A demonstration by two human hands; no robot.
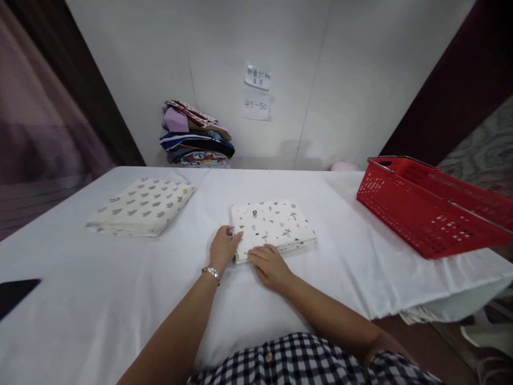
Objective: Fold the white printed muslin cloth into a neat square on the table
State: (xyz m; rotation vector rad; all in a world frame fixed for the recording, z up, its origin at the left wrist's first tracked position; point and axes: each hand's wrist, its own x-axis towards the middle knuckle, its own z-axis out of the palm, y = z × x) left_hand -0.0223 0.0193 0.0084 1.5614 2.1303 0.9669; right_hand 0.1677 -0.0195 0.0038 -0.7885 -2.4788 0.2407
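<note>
A white folded cloth (276, 224) printed with small palm trees and animals lies flat on the table before me. My left hand (224, 247), a bracelet at its wrist, grips the cloth's left edge, thumb on top and the other fingers curled at the side, partly hidden. At the near edge, my right hand (273, 268) rests with its fingers laid flat on the cloth and the thumb lower, beside the edge. Farther left sits another folded cloth (146, 206), white with grey heart-like shapes, which neither hand touches.
A red plastic basket (404, 211) stands on the table's right side. Against the back wall is a stack of folded fabrics (196, 136), below and left of two paper signs (257, 91). A dark flat object (16, 294) lies at the left edge of the white-covered table (160, 310).
</note>
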